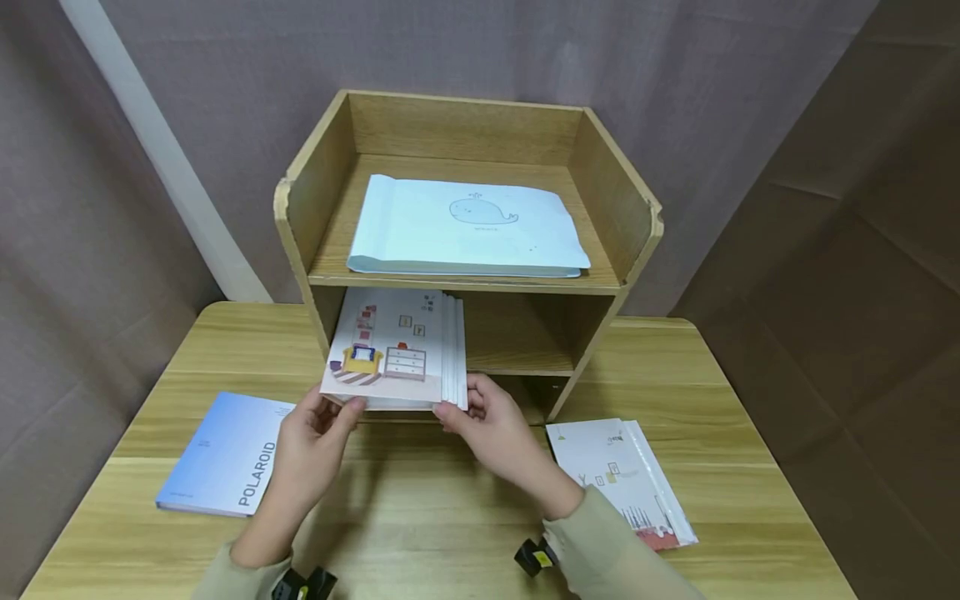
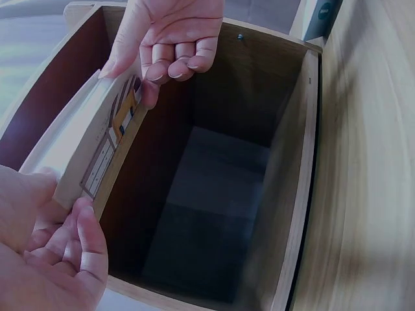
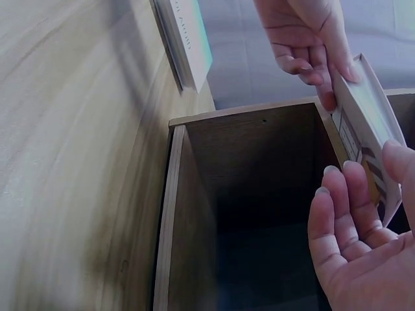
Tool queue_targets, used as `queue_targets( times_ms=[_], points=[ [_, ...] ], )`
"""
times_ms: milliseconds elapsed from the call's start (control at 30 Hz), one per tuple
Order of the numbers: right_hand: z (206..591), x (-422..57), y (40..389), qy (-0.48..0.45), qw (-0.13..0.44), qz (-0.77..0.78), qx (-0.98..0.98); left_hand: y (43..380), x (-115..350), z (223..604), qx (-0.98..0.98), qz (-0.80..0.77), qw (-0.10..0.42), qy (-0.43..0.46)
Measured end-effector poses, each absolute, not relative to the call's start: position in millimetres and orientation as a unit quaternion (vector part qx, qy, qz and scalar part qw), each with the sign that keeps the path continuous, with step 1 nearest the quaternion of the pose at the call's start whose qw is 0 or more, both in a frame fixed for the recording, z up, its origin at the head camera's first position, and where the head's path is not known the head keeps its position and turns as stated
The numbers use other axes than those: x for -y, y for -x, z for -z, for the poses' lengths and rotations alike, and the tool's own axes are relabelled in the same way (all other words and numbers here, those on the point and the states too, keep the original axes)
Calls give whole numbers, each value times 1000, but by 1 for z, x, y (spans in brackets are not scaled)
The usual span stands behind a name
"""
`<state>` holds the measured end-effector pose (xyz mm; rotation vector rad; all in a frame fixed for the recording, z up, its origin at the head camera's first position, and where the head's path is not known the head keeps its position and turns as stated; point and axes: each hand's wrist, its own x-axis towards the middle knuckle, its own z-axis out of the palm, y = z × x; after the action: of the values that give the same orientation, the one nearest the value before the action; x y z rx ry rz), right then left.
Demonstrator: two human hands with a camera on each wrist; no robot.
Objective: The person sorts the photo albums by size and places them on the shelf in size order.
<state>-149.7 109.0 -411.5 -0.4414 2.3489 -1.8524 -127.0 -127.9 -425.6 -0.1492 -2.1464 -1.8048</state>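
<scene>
**A:** ok, what have we got, nearest stuff first?

**B:** On the table (image 1: 420, 533) we see a blue POLAROID book (image 1: 217, 458) at near left, partly behind our left forearm (image 1: 273, 521), and a pale book (image 1: 611, 471) at near right, partly blocked by our right forearm (image 1: 558, 492).

**A:** And our hands?

**B:** Left hand (image 1: 311, 442) pinches the near left corner of a white picture book (image 1: 390, 350), thumb on top, fingers curled under. Right hand (image 1: 502, 433) grips the near right corner, thumb on it, fingers bent.

**A:** So where's that book sitting, which way round?

**B:** Cover up, in the left part of the middle compartment (image 1: 517, 333) of a wooden shelf (image 1: 465, 287), near edge poking out towards us. Its drawing reads upright for us, so the top points far. Long axis? Can't tell, the upper board hides the far end.

**A:** Other levels?

**B:** Lower compartment (image 1: 528, 396) is too dark to make out. The top tray (image 1: 457, 133) holds a whale book (image 1: 465, 229) lying flat, long side left to right. Grey curtain (image 1: 480, 46) farthest back.
</scene>
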Motion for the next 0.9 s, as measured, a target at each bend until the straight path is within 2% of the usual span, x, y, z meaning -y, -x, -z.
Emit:
queue_targets(
  times_ms=[233, 500, 767, 900],
  points=[
    [409, -104, 156, 132, 18, 568, -812, 137, 130, 426, 771, 611, 173, 47],
    [407, -96, 158, 93, -56, 483, -869, 145, 128, 425, 769, 607, 196, 32],
    [401, -95, 155, 104, -41, 457, -882, 148, 125, 424, 774, 587, 237, 0],
    [399, -95, 159, 104, -74, 421, -898, 148, 122, 420, 773, 584, 247, -19]
  ],
)
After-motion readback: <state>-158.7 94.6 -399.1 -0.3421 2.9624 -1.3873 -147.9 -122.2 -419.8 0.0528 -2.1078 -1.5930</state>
